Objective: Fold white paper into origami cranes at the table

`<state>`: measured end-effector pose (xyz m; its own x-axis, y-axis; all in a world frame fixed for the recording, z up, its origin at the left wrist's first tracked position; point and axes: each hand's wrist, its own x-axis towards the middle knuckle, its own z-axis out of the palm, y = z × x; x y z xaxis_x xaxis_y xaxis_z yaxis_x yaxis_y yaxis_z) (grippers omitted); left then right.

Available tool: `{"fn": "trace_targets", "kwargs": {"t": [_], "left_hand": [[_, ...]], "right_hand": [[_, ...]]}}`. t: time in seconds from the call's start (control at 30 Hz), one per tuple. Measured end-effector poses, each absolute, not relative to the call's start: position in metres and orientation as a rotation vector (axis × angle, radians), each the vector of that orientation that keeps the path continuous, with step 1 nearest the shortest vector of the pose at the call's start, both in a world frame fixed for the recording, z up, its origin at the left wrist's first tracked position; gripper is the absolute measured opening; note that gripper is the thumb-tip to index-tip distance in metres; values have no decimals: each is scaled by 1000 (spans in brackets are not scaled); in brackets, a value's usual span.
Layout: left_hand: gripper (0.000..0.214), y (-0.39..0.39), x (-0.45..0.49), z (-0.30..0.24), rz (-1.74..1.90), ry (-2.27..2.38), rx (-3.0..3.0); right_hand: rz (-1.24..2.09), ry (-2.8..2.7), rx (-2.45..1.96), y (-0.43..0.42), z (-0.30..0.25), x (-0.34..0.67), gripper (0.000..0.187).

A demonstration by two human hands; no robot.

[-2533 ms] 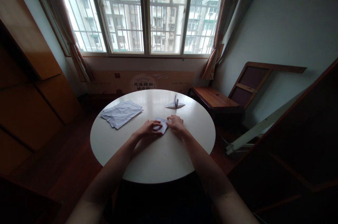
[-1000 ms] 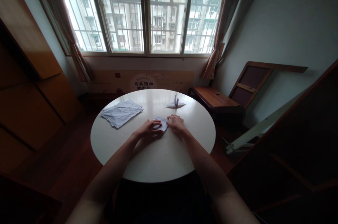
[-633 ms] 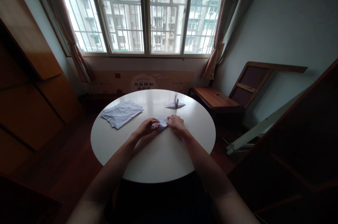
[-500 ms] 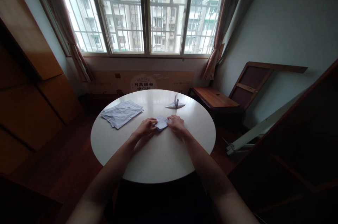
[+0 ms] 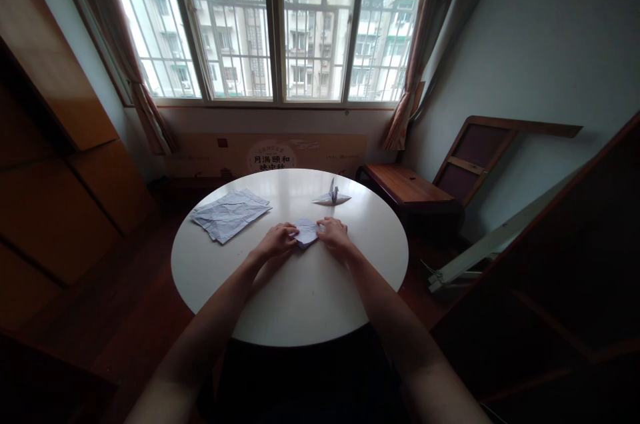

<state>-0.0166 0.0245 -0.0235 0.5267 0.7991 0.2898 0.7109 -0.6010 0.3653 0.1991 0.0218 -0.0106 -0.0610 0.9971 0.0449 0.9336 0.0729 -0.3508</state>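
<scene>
The round white surface point(image 5: 300, 304) fills the frame centre, with a stack of creased sheets point(image 5: 230, 213) at its upper left. The left hand point(image 5: 276, 242) and right hand point(image 5: 333, 235) sit close together at mid-surface, each pinching one side of the folded paper point(image 5: 305, 232). This looks like a fold in progress, so any further crease calls for aligned edges and firm pressure. A small paper crane point(image 5: 332, 196) stands beyond.

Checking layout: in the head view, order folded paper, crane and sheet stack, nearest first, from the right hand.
1. folded paper, touching the right hand, on its left.
2. crane, just beyond it.
3. sheet stack, far to the left.
</scene>
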Motion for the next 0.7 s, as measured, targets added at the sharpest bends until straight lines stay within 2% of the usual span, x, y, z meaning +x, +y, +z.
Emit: {"fn": "trace_targets", "kwargs": {"t": [0.2, 0.43, 0.6, 0.7], "left_hand": [[31, 27, -16, -26, 653, 1355, 2531], [32, 29, -14, -22, 541, 1438, 2503], [39, 28, -13, -22, 480, 1431, 2486], [34, 28, -14, -26, 527, 1480, 2489]], "right_hand": [[281, -2005, -1885, 26, -14, 200, 42], [317, -2097, -1641, 30, -16, 196, 29], [344, -2123, -1653, 27, -14, 194, 26], [358, -2097, -1675, 27, -13, 194, 28]]}}
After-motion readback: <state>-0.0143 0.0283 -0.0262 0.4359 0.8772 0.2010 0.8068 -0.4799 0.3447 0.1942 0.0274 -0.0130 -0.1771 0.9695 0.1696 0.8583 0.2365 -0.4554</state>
